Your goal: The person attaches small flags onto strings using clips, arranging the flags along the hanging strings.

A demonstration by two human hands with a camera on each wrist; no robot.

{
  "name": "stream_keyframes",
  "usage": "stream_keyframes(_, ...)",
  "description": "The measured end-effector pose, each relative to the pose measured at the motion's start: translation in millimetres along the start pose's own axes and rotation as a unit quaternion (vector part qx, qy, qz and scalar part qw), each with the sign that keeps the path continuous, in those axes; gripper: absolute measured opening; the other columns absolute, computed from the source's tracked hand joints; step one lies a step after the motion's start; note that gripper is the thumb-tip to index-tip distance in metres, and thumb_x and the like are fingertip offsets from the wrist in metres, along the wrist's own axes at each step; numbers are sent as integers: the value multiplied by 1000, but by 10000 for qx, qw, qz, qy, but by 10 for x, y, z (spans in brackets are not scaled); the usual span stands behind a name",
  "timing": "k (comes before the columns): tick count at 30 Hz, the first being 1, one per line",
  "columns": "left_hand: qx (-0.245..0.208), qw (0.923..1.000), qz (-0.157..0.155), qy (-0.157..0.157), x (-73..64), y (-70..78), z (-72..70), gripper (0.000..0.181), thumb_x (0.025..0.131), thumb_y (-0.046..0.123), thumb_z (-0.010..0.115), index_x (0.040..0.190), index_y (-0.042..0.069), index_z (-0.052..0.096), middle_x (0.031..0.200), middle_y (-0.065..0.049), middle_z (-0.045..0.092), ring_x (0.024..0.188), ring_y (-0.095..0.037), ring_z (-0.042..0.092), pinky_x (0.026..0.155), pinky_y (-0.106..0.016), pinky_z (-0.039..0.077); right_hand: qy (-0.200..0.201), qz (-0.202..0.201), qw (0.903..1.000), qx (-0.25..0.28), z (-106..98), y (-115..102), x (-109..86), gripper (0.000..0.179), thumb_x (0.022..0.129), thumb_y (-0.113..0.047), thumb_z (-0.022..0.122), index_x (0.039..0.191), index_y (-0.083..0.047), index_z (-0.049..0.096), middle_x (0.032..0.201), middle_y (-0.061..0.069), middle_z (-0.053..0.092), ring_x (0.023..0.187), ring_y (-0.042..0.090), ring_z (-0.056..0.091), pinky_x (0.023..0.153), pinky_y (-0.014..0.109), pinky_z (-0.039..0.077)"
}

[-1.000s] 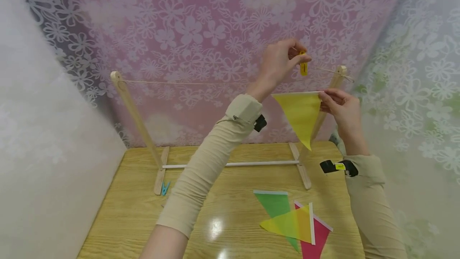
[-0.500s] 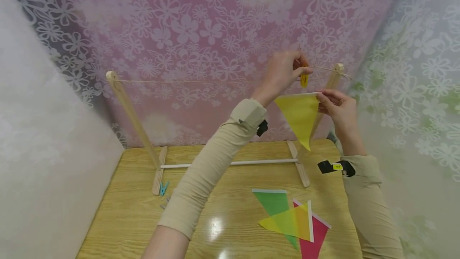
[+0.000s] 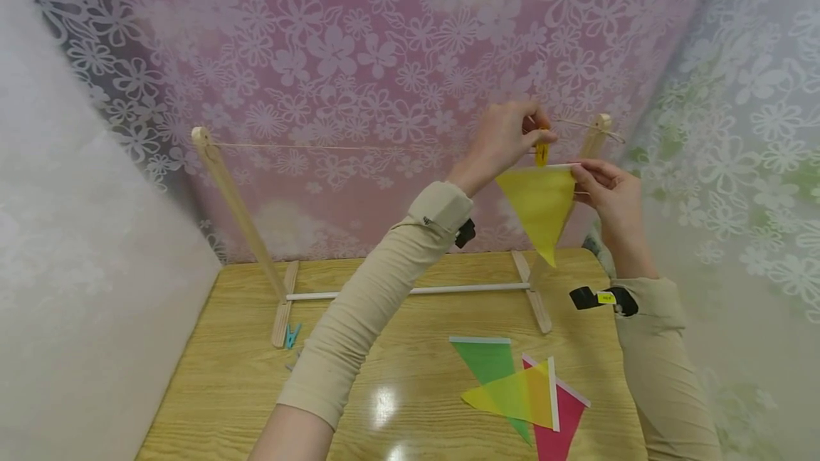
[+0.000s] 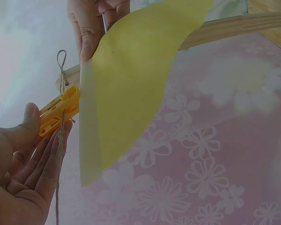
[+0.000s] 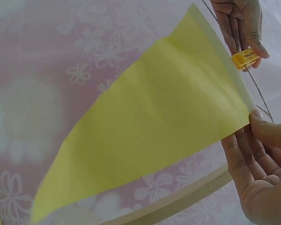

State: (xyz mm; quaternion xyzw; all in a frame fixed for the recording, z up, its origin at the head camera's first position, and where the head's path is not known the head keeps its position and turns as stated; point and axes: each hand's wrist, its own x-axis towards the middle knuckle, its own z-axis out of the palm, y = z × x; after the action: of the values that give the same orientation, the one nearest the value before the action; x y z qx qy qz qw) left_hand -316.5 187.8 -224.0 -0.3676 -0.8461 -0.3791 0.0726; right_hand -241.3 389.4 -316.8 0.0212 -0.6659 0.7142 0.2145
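My left hand (image 3: 502, 141) pinches a yellow clothespin (image 4: 61, 110) between thumb and fingers, its tip right at the white top edge of a yellow pennant flag (image 3: 538, 205). A thin string (image 4: 58, 173) passes by the clothespin, crossing it in the left wrist view. At the flag's right corner, my right hand (image 3: 611, 198) grips the white band with thumb and fingertips. The flag hangs point down from that hold. In the right wrist view the flag (image 5: 154, 122) spreads wide, with the clothespin (image 5: 245, 58) close to the middle of its band.
The string runs between two wooden posts (image 3: 240, 212), joined low down by a white rod (image 3: 470, 289). Green (image 3: 483, 358), yellow (image 3: 512, 397) and red (image 3: 560, 418) pennants overlap on the wooden table (image 3: 211, 390). A blue clothespin (image 3: 292, 335) lies by the left foot.
My left hand has lowered the yellow clothespin from above the string down to the flag's top edge. My right hand keeps holding the flag almost in place.
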Motion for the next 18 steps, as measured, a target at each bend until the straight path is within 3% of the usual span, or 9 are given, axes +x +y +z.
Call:
stream_keyframes(3,55,10000,4,-12,30,-14,3,20,95,30,70,107,15,73,105,4,75,92,-7,69,76,-16,50,-1,-33,10000,57,9,3,29,32,93,-15,73,119,4,71,93,-4,77,76,10,73,68,20,59)
stream_keyframes(18,136,9997,-159,-80,154,-114,33,23,94,31,72,110,14,73,106,4,74,95,-7,69,79,-16,51,-11,-99,9999,-21,17,70,226,25,92,-16,74,113,-3,75,91,-5,77,75,9,73,68,19,59)
